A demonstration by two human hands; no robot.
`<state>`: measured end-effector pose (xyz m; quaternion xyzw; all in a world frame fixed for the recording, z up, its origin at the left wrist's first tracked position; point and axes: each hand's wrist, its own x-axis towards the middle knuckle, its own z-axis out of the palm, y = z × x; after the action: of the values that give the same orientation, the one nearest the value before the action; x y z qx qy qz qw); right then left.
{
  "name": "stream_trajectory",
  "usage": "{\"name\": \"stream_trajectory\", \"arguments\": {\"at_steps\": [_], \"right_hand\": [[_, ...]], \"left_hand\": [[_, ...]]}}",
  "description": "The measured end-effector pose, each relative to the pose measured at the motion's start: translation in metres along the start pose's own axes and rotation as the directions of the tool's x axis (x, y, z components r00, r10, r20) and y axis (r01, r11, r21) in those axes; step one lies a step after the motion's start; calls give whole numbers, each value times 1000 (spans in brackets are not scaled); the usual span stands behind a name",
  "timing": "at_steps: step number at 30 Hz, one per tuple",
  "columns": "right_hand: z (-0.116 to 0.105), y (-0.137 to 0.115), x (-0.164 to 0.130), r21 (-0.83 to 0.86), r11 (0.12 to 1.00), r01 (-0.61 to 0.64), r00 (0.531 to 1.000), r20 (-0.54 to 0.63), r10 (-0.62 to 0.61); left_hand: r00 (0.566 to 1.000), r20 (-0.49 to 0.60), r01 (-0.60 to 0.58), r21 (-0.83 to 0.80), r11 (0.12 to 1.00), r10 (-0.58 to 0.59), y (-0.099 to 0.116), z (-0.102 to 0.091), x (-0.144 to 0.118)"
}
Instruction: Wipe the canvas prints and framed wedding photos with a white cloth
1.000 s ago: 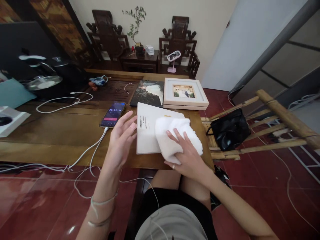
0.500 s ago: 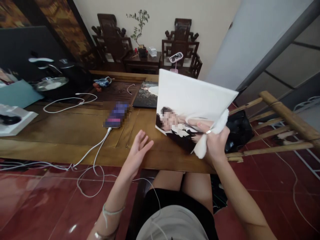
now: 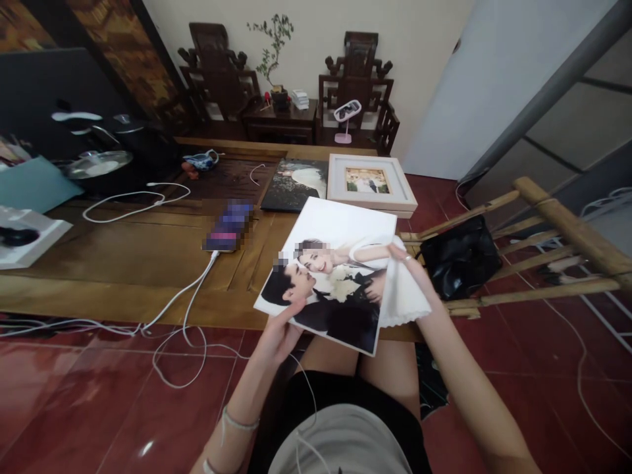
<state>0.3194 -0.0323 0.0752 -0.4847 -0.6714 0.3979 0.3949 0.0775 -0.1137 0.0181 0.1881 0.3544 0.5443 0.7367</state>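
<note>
A white-bordered photo panel (image 3: 336, 280) showing a couple in wedding clothes is held tilted over the near edge of the wooden table. My left hand (image 3: 280, 337) grips its lower left edge, thumb on the front and fingers hidden behind. At the right edge, my right hand (image 3: 413, 271) pinches the panel together with a white cloth (image 3: 403, 299), which hangs over that side. Behind the panel lie a dark photo panel (image 3: 299, 186) and a light wood picture frame (image 3: 370, 184) with a small photo inside.
A phone (image 3: 228, 227) with white cables lies on the table (image 3: 148, 276) to the left. Farther left are a glass-lidded pot (image 3: 101, 164) and a white holder (image 3: 34, 237). A bamboo chair (image 3: 548, 197) with a black bag (image 3: 461, 257) stands at the right.
The photo panel has come down and toward me, tipping flatter so its picture faces up. My left hand, free before, has taken hold of its lower left edge. The picture frame behind is now uncovered.
</note>
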Motion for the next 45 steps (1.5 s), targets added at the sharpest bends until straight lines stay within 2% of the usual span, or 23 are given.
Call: {"name": "stream_trajectory", "arguments": {"at_steps": [2, 3, 4, 5, 7, 9, 11, 16, 19, 23, 25, 28, 30, 32, 34, 36, 38, 39, 40, 42, 44, 45], "right_hand": [[-15, -1, -1, 202, 971, -130, 986, -78, 149], [-23, -3, -2, 256, 955, -152, 972, -136, 191], [-32, -6, -4, 243, 961, -133, 962, -200, 183], [-41, -10, -7, 175, 981, -90, 960, -248, 132], [-56, -24, -12, -65, 998, 17, 973, -230, -32], [-68, -42, -15, -306, 944, 125, 974, -145, -176], [-75, -58, -15, -439, 881, 178, 963, -107, -248], [-84, -69, -2, -497, 849, 179, 911, -243, -334], [-88, -64, 6, -500, 838, 221, 916, -189, -354], [-87, -57, 13, -611, 735, 294, 862, -163, -480], [-85, -55, 15, -575, 765, 290, 851, -211, -480], [-82, -55, 21, -379, 890, 253, 842, -367, -396], [-82, -58, 26, -178, 964, 196, 840, -478, -259], [-81, -61, 29, -15, 991, 134, 847, -517, -122], [-81, -63, 30, -6, 994, 112, 841, -532, -99], [-83, -63, 30, -116, 983, 139, 819, -545, -180], [-87, -62, 30, -276, 943, 185, 808, -503, -306], [-90, -61, 29, -380, 899, 218, 811, -441, -383], [-93, -60, 28, -496, 829, 258, 808, -359, -467], [-95, -54, 25, -706, 625, 334, 785, -158, -599], [-89, -43, 21, -816, 441, 374, 767, 5, -642], [-83, -36, 17, -834, 395, 385, 770, 55, -635]], "left_hand": [[999, 4, -38, 36, 999, 38, 6, -9, -5], [999, 7, -48, 59, 997, 48, 10, -13, -8], [998, -6, -59, 76, 995, 60, 14, -17, -12], [997, -35, -73, 85, 994, 76, 18, -20, -16], [988, -102, -108, 90, 990, 117, 25, -24, -22], [978, -143, -139, 88, 986, 151, 29, -27, -27], [973, -161, -157, 80, 984, 168, 31, -30, -30], [965, -224, -142, 6, 990, 140, 32, -29, -30], [955, -270, -137, -25, 990, 125, 33, -23, -29], [941, -312, -144, -11, 990, 133, 35, -17, -31], [933, -330, -151, -3, 989, 142, 37, -15, -32], [924, -352, -165, -9, 986, 151, 39, -13, -33], [921, -357, -168, -9, 986, 154, 40, -11, -33], [921, -355, -169, 2, 986, 158, 41, -10, -33], [925, -342, -171, 17, 985, 167, 40, -12, -33], [939, -304, -161, 26, 987, 161, 40, -14, -32], [957, -255, -138, 29, 990, 141, 38, -18, -31], [963, -234, -131, 29, 991, 134, 37, -19, -30], [967, -219, -130, 29, 991, 133, 36, -21, -30], [968, -205, -139, 23, 990, 141, 34, -23, -28], [968, -201, -153, 12, 988, 152, 33, -25, -27], [967, -200, -158, 6, 987, 156, 33, -26, -27]]}}
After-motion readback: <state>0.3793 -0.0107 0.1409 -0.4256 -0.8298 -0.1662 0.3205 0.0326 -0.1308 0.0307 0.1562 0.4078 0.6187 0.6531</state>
